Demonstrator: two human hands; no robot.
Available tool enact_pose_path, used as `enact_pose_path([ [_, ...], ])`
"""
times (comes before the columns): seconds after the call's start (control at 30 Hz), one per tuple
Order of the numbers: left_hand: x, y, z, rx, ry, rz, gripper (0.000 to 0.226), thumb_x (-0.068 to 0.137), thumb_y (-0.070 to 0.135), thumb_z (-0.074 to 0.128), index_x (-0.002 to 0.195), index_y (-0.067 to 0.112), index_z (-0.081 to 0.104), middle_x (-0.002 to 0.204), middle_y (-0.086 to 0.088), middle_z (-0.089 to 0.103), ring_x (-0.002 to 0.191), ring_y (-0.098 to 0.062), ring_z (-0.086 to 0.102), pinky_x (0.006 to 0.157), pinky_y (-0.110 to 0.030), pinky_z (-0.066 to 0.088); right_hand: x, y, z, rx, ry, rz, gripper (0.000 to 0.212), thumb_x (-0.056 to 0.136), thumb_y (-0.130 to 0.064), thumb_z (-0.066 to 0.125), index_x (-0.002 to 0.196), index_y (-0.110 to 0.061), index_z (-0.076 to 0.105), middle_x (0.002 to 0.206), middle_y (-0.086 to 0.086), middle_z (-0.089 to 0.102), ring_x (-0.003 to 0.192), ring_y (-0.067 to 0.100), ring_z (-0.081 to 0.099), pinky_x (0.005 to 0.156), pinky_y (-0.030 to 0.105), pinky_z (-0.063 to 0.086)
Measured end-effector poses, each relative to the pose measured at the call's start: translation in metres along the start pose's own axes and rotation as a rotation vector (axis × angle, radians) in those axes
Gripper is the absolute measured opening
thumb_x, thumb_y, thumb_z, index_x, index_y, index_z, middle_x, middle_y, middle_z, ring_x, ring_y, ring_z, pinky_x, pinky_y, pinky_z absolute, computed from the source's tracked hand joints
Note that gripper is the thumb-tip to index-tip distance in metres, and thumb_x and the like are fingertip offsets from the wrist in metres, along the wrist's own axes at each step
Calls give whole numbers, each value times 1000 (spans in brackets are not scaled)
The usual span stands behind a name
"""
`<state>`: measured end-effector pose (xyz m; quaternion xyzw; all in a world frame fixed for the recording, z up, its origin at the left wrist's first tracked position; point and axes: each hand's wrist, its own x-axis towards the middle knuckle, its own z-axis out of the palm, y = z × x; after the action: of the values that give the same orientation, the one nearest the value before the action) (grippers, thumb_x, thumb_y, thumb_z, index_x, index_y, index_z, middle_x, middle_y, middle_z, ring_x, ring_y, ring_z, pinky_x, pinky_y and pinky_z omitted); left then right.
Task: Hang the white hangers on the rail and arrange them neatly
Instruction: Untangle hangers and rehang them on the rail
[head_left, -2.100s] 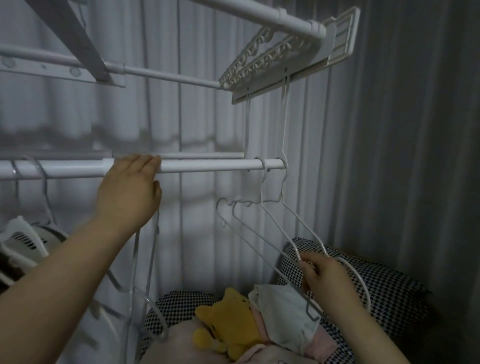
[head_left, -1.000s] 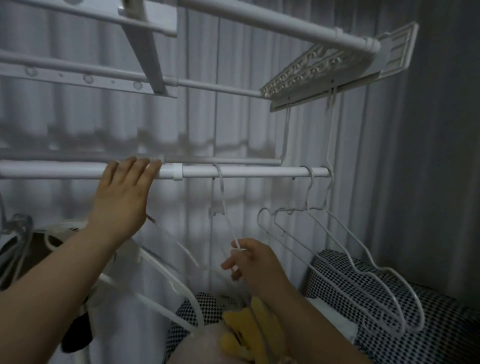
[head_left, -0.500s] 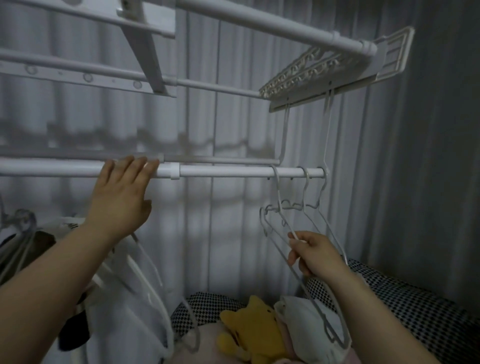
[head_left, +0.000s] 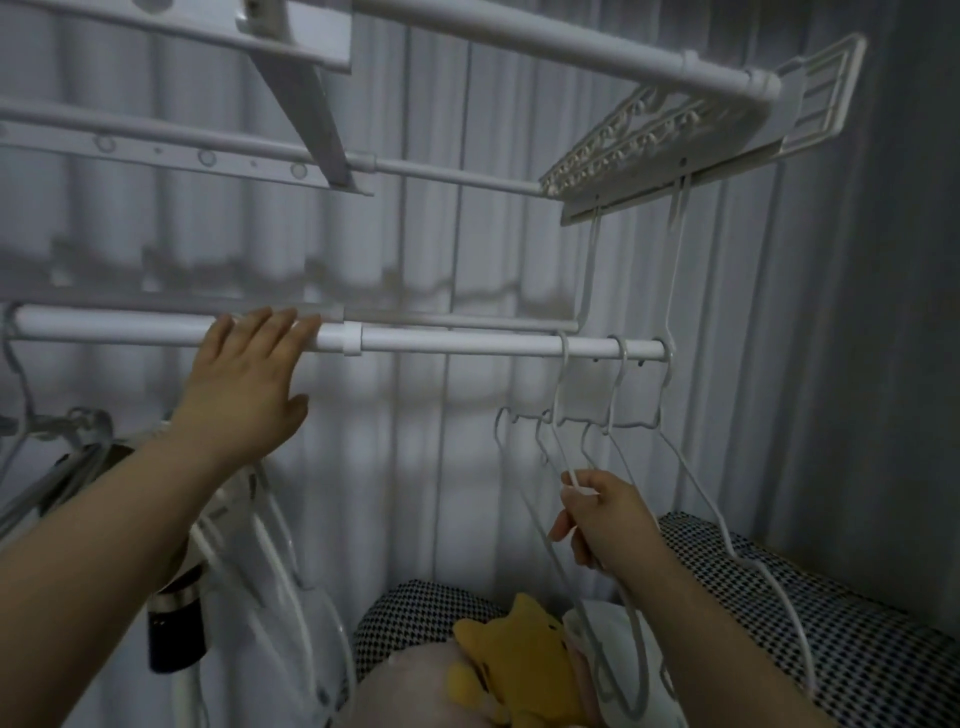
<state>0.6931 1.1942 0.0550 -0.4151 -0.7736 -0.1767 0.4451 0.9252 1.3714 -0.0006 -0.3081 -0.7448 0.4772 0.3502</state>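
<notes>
- Your left hand (head_left: 244, 384) lies flat against the white rail (head_left: 441, 345). The fingers are straight and laid over the top of the bar, the thumb is spread out below it, and nothing is gripped.
- Your right hand (head_left: 602, 519) is lower and to the right. Its fingers are curled and pinch the thin wire of the leftmost hanger (head_left: 563, 364), just below that hanger's shoulder bend.
- Three white hangers (head_left: 621, 371) have their hooks over the rail, all bunched near its right end, close beside one another. The rightmost hook sits against the end of the bar.
- The hanger bodies slant down and to the right, and their lower loops reach past your right forearm (the wires overlap there, so you cannot tell which loop belongs to which hook).
- Above the right end of the rail sits a white clip rack (head_left: 649, 150), and two white wire links drop from it to the rail.
- Below your left forearm hang several clear plastic hangers (head_left: 280, 571), and more hangers hook over the rail at its far left end (head_left: 21, 395).
- Underneath lie a checkered pillow (head_left: 831, 613) and a yellow plush toy (head_left: 519, 660).
- A pale pleated curtain (head_left: 857, 312) covers the wall behind.
</notes>
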Motion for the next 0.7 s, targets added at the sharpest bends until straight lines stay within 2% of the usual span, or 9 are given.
enact_pose_path([
  [0.1,-1,3,-7,1,-25,-44,75,65,7,78,132,0,45,136,-25,46,128,-43,39,109,-54,20,-1,0,-5,-17,12,-9,30,95,-16,45,124,-7,46,66,7,60,37,5,53,34,12,41],
  [0.13,-1,4,-10,-8,-36,-61,75,68,9,76,134,2,42,139,-23,43,131,-41,35,110,-51,17,-4,0,-8,-75,26,-40,37,94,-21,47,128,-7,45,74,6,62,56,11,61,49,14,49],
  [0.2,-2,6,-14,-19,-62,-89,74,72,12,73,137,5,38,144,-20,38,135,-37,30,112,-48,13,-11,-3,-16,-384,104,-181,42,93,-27,49,130,-9,46,84,0,62,87,18,60,75,19,46],
  [0.33,-3,11,-22,-29,-120,-141,75,76,17,70,140,8,32,148,-15,31,139,-33,23,113,-44,11,-12,-6,-42,-637,515,-628,25,85,-10,60,107,1,65,100,17,68,99,35,60,83,34,48],
  [0.37,-3,12,-25,-32,-137,-152,75,77,18,69,141,9,31,149,-15,29,140,-32,21,113,-43,10,-8,-6,-48,-664,521,-599,28,85,-9,60,110,2,62,108,19,65,105,38,56,88,37,46],
  [0.43,0,14,-30,-36,-176,-163,75,79,20,67,142,10,28,151,-13,27,141,-30,19,113,-43,11,-4,-7,-56,-734,347,-373,40,92,-16,51,129,-2,46,128,15,53,120,30,45,98,32,37],
  [0.53,2,14,-36,-24,-212,-164,75,80,23,66,143,12,26,151,-11,26,141,-29,19,113,-42,12,2,4,-57,-822,183,-146,40,96,-20,40,132,-4,38,126,13,54,112,25,52,90,28,42],
  [0.6,2,14,-38,-19,-217,-165,75,80,24,66,143,12,27,151,-11,27,141,-28,20,113,-42,12,4,8,-55,-850,168,-147,28,98,-15,35,122,-6,44,108,11,62,85,21,58,72,26,44],
  [0.7,2,16,-42,-14,-234,-174,74,81,25,64,143,14,26,152,-9,25,141,-27,19,114,-42,10,8,15,-54,-878,165,-125,20,97,-6,33,107,-9,50,94,9,64,50,6,29,47,21,28],
])
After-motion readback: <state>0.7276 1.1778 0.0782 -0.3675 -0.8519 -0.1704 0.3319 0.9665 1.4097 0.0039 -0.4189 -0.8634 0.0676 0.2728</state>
